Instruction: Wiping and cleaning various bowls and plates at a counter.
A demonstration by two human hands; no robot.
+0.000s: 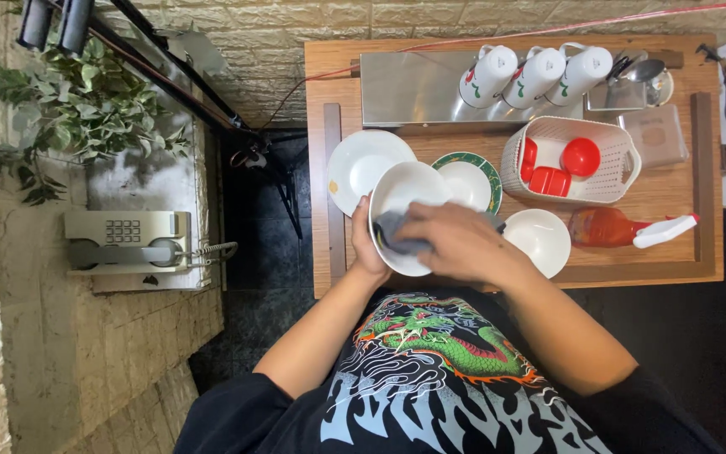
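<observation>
My left hand [366, 245] grips the rim of a white bowl [405, 189], held tilted over the near edge of the wooden table [674, 197]. Inside the bowl my right hand [455, 240] presses a grey cloth [397, 234] against its inner wall. A white plate [355, 164] lies just behind the bowl on the left. A green-rimmed plate [474, 181] sits behind it on the right. Another white bowl [544, 240] stands to the right of my right hand.
A beige basket [619, 181] holds red plastic pieces [580, 155]. An orange spray bottle [611, 227] lies on its side near the front right. Three white mugs [535, 74] rest on a metal tray [405, 88] at the back. A phone [123, 240] and a plant [77, 105] sit on the left.
</observation>
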